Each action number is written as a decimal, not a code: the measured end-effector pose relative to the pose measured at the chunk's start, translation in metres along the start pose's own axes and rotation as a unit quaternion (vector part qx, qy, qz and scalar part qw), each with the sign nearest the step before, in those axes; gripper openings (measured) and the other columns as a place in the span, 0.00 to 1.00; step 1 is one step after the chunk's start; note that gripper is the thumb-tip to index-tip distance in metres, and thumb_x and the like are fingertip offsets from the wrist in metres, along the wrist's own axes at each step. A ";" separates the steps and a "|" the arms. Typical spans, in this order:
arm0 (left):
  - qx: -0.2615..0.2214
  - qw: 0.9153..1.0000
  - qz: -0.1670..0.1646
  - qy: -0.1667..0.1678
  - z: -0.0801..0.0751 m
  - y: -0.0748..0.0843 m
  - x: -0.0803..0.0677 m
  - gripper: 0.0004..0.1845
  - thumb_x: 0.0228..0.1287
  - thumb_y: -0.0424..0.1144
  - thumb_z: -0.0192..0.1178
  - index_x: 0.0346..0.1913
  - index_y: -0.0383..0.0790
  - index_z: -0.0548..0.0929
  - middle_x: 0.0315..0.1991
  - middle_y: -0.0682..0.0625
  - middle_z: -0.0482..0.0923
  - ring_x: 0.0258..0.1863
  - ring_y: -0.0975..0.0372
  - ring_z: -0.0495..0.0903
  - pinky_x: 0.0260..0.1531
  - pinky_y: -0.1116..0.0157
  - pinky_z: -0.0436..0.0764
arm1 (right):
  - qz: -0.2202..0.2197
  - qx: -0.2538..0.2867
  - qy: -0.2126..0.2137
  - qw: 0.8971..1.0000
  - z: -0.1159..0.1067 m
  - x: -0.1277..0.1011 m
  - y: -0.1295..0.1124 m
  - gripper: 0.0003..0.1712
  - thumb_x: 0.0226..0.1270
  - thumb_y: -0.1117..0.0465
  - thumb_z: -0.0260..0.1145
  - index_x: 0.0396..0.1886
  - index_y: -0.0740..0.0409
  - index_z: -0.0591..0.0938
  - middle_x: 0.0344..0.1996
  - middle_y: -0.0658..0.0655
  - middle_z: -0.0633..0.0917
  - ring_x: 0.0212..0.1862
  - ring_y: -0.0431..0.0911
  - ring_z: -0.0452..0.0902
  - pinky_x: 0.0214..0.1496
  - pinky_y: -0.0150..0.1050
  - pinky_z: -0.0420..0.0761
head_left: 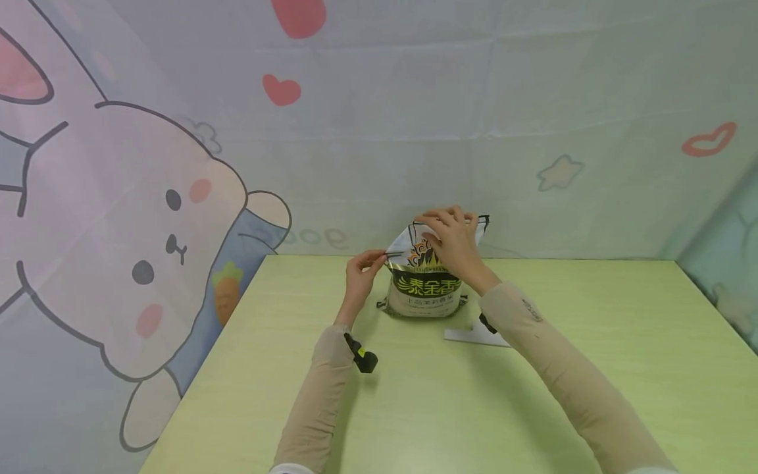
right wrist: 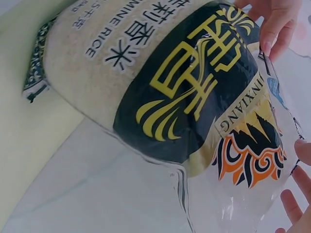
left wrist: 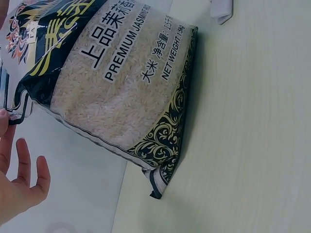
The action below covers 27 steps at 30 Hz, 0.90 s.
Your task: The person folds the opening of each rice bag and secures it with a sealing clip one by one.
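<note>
Rice bag (head_left: 424, 283) stands upright at the tabletop's (head_left: 414, 408) far edge, grains inside, open top up. Left hand (head_left: 359, 273) pinches the left top corner; right hand (head_left: 453, 240) grips the top edge.

Green table (head_left: 592, 368) with rice bag (head_left: 424, 296), white paper (head_left: 474, 336).

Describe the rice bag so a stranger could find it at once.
On the green table, look to the far edge by the cartoon backdrop. The rice bag stands upright there between both hands, with a black band and yellow characters, unlike the flat white paper beside it.
</note>
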<state>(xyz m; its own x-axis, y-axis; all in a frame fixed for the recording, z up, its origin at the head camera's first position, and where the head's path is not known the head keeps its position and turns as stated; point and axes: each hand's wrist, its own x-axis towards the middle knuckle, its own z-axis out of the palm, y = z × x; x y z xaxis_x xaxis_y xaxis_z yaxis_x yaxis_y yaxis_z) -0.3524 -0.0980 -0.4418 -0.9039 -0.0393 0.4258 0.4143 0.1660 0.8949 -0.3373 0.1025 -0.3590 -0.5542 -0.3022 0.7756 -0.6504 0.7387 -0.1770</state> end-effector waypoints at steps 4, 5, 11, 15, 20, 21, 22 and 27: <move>0.000 1.000 0.003 0.009 0.000 0.000 0.000 0.10 0.57 0.36 0.60 0.39 0.34 0.83 0.35 0.38 0.81 0.28 0.67 0.73 0.32 0.70 0.73 | -0.019 -0.005 0.005 1.000 -0.003 -0.004 -0.001 0.16 0.57 0.63 0.63 0.47 0.51 0.80 0.46 0.56 0.80 0.48 0.53 0.66 0.48 0.56 0.54; 0.000 1.000 0.002 0.010 0.000 0.000 -0.001 0.10 0.57 0.36 0.60 0.39 0.34 0.83 0.36 0.38 0.81 0.28 0.66 0.73 0.31 0.71 0.73 | -0.023 -0.005 0.008 1.000 -0.003 -0.006 -0.001 0.17 0.56 0.63 0.64 0.47 0.51 0.80 0.46 0.56 0.80 0.47 0.53 0.66 0.48 0.56 0.54; 0.006 1.000 -0.009 0.011 0.000 0.000 -0.001 0.10 0.57 0.37 0.59 0.39 0.34 0.83 0.36 0.38 0.81 0.27 0.67 0.73 0.29 0.73 0.72 | -0.038 -0.010 0.016 0.999 -0.006 -0.013 0.001 0.18 0.53 0.65 0.66 0.46 0.51 0.80 0.45 0.56 0.81 0.47 0.53 0.67 0.46 0.56 0.54; 0.004 1.000 -0.011 0.012 -0.001 0.007 -0.002 0.10 0.57 0.35 0.59 0.39 0.33 0.83 0.35 0.38 0.81 0.26 0.69 0.72 0.28 0.73 0.71 | -0.041 -0.013 0.010 0.999 -0.010 -0.017 0.002 0.17 0.54 0.64 0.66 0.45 0.50 0.80 0.45 0.55 0.81 0.47 0.53 0.67 0.47 0.56 0.55; 0.011 1.000 -0.007 0.010 -0.001 0.025 -0.008 0.09 0.57 0.31 0.58 0.39 0.28 0.82 0.35 0.35 0.81 0.27 0.66 0.72 0.28 0.72 0.71 | -0.046 -0.015 0.006 0.999 -0.014 -0.026 0.003 0.16 0.53 0.64 0.66 0.44 0.51 0.81 0.46 0.56 0.81 0.47 0.53 0.67 0.45 0.56 0.54; 0.015 1.000 -0.008 0.010 -0.001 0.028 -0.009 0.09 0.57 0.31 0.58 0.39 0.28 0.82 0.35 0.34 0.80 0.27 0.65 0.72 0.28 0.72 0.71 | -0.048 -0.015 0.005 0.999 -0.015 -0.028 0.003 0.16 0.52 0.64 0.67 0.44 0.51 0.81 0.46 0.56 0.81 0.47 0.53 0.67 0.45 0.56 0.54; 0.016 1.000 -0.011 0.010 -0.001 0.029 -0.010 0.09 0.57 0.31 0.58 0.39 0.28 0.82 0.36 0.33 0.80 0.28 0.65 0.72 0.28 0.72 0.71 | -0.050 -0.016 0.004 0.999 -0.015 -0.030 0.004 0.16 0.51 0.64 0.67 0.43 0.52 0.81 0.46 0.56 0.81 0.46 0.53 0.67 0.45 0.56 0.54; 0.023 1.000 -0.018 0.008 0.000 0.031 -0.010 0.10 0.58 0.32 0.58 0.39 0.29 0.82 0.36 0.33 0.80 0.28 0.65 0.72 0.29 0.73 0.71 | -0.055 -0.015 -0.001 0.998 -0.019 -0.040 0.003 0.17 0.49 0.64 0.69 0.43 0.53 0.81 0.45 0.56 0.81 0.45 0.52 0.67 0.44 0.55 0.54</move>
<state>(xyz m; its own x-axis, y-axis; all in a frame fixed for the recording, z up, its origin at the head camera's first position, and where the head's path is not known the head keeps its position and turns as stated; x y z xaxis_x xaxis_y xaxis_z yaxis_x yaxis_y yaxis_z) -0.3306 -0.0923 -0.4185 -0.9161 -0.0619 0.3962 0.3763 0.2088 0.9027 -0.3075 0.1279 -0.3787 -0.4808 -0.3836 0.7884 -0.6913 0.7190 -0.0718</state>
